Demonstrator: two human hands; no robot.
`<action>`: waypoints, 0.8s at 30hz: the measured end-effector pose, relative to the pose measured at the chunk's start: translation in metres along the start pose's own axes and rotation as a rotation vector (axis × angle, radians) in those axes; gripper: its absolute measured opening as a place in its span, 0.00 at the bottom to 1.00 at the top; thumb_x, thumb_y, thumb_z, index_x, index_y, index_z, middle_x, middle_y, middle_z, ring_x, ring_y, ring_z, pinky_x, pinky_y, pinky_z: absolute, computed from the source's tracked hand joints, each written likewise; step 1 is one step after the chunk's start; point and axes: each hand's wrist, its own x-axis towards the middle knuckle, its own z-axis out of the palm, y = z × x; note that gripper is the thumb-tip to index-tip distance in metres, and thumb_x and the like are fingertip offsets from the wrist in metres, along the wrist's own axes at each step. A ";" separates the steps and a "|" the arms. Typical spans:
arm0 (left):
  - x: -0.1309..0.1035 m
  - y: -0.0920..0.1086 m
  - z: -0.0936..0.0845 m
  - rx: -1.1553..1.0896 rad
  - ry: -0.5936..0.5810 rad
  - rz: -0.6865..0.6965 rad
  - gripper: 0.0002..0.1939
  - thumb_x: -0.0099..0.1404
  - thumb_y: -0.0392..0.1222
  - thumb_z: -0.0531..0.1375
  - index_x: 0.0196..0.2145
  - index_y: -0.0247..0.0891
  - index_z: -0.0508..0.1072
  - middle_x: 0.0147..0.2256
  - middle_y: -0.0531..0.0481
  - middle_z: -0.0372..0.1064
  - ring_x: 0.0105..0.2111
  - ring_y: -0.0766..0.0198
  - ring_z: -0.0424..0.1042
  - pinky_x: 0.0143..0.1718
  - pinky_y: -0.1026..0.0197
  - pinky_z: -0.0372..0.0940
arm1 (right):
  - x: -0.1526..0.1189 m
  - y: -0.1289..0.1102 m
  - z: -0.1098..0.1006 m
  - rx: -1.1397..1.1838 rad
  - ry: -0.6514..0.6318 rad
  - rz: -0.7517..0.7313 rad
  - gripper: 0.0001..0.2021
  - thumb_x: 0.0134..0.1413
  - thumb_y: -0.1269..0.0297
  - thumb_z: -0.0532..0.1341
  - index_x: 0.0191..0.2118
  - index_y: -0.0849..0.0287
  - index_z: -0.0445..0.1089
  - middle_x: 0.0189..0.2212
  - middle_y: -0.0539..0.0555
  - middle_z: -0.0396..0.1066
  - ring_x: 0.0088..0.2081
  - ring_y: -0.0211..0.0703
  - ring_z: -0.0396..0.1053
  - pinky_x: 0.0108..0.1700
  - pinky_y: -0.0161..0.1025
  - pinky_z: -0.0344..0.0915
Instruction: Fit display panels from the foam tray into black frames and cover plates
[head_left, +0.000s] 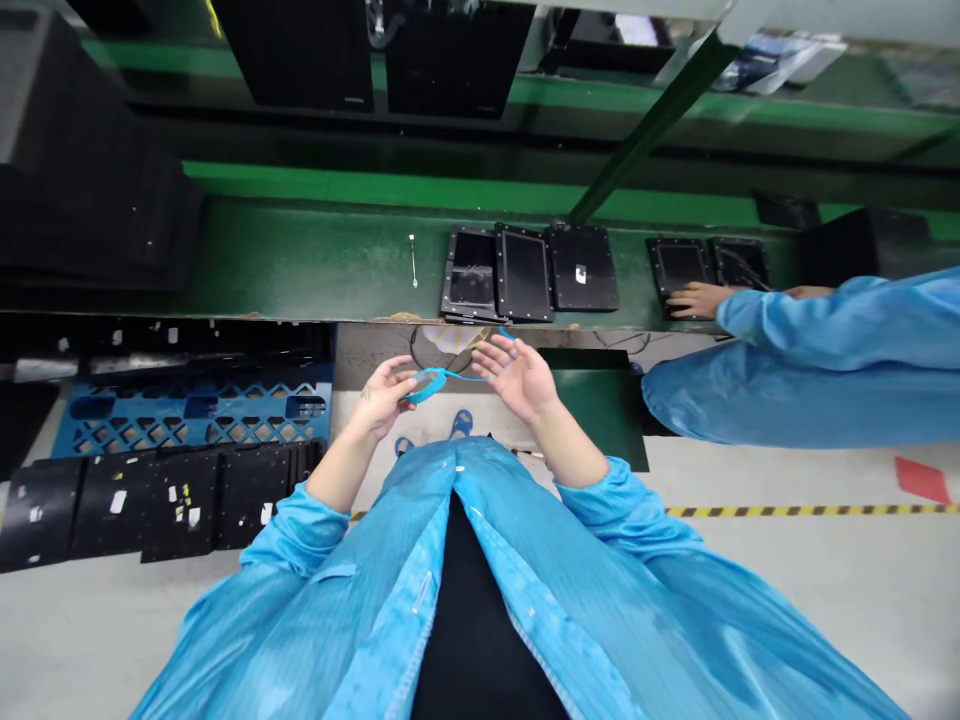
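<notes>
My left hand (386,397) is closed, pinching a light blue wrist strap (427,388) between thumb and fingers. The strap forms a loop, and a thin blue cord runs from it toward my right hand (521,380). That hand is raised with its palm showing and its fingers apart. More blue shows just above its fingertips; how the cord passes the fingers is hidden. Both hands are in the air in front of the bench edge. Beyond them, black framed panels (525,272) lean on one another on the green bench (315,260).
A small metal wrench-like tool (413,262) lies on the bench. Black stacks (82,170) stand at the left. A co-worker's hand (699,299) rests on another black panel (679,262) at right. Below left are a blue pallet (195,415) and black plates (180,505).
</notes>
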 end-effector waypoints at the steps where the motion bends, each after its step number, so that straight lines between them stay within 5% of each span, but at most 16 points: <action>1: 0.002 0.000 0.004 -0.058 0.009 -0.041 0.32 0.46 0.44 0.75 0.48 0.39 0.71 0.35 0.52 0.72 0.28 0.68 0.69 0.25 0.68 0.60 | -0.003 0.008 0.003 0.006 -0.020 0.010 0.10 0.62 0.59 0.61 0.47 0.52 0.69 0.41 0.54 0.77 0.47 0.48 0.74 0.52 0.48 0.72; 6: 0.007 -0.009 0.027 -0.074 -0.026 -0.077 0.22 0.49 0.43 0.72 0.38 0.38 0.68 0.34 0.52 0.70 0.29 0.67 0.71 0.28 0.66 0.66 | -0.007 0.054 0.014 -0.024 -0.088 0.101 0.16 0.47 0.68 0.63 0.45 0.53 0.70 0.45 0.54 0.77 0.47 0.49 0.74 0.51 0.49 0.73; 11: -0.005 -0.016 0.028 0.612 0.042 0.367 0.10 0.60 0.41 0.65 0.39 0.37 0.72 0.49 0.42 0.67 0.33 0.65 0.70 0.34 0.60 0.69 | 0.013 0.074 0.008 -0.184 0.083 0.098 0.13 0.43 0.65 0.71 0.32 0.56 0.66 0.28 0.48 0.73 0.32 0.40 0.71 0.38 0.37 0.70; 15: -0.016 -0.018 0.025 0.995 0.095 0.606 0.05 0.58 0.35 0.63 0.33 0.39 0.71 0.40 0.45 0.64 0.41 0.57 0.69 0.45 0.56 0.68 | 0.019 0.087 0.008 -0.300 0.013 0.095 0.20 0.37 0.56 0.76 0.30 0.57 0.67 0.23 0.46 0.69 0.25 0.36 0.65 0.29 0.34 0.64; 19: -0.019 -0.020 0.012 0.875 -0.031 0.498 0.07 0.57 0.42 0.65 0.28 0.39 0.70 0.34 0.48 0.67 0.35 0.59 0.69 0.41 0.57 0.67 | 0.022 0.098 0.005 -0.440 -0.087 0.072 0.16 0.40 0.56 0.72 0.31 0.57 0.68 0.23 0.46 0.69 0.25 0.36 0.64 0.27 0.33 0.60; 24: -0.017 -0.033 -0.012 0.428 -0.328 0.007 0.27 0.53 0.53 0.70 0.48 0.35 0.78 0.41 0.41 0.77 0.38 0.57 0.75 0.36 0.59 0.67 | 0.027 0.100 -0.009 -0.951 -0.040 0.044 0.11 0.40 0.69 0.69 0.24 0.56 0.65 0.17 0.44 0.63 0.22 0.36 0.59 0.26 0.33 0.53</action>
